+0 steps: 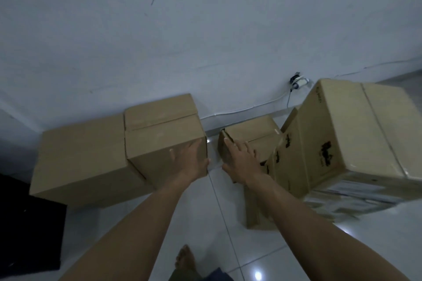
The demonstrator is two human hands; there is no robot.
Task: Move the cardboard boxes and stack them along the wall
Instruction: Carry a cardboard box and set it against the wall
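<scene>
Head view, dim light. Large plain brown cardboard box (80, 159) sits on the glossy white tiled floor (285, 264), its back against the white wall (182, 29). Touching its right side stands a medium brown cardboard box (159, 130) with closed top flaps, also at the wall. I note the left hand (191, 162) laid flat on this box's near face, fingers straight and spread, thumb at the right corner edge. Just beside it, across a narrow gap of floor, is a small brown cardboard box (251, 134) with flaps meeting on top. The right hand (242, 162) rests over its near left corner, fingers extended across the top, thumb down the side; I cannot tell whether it truly grips. Flattened brown cardboard sheets (283, 155) with black marks lean between this small box and a tall brown cardboard box with black print (338, 134), which stands tilted in view at right, near the wall. A white cable (251, 108) runs along the wall base. Black block-shaped object (27, 223) at lower left. One bare foot (185, 258) on the tiles.
</scene>
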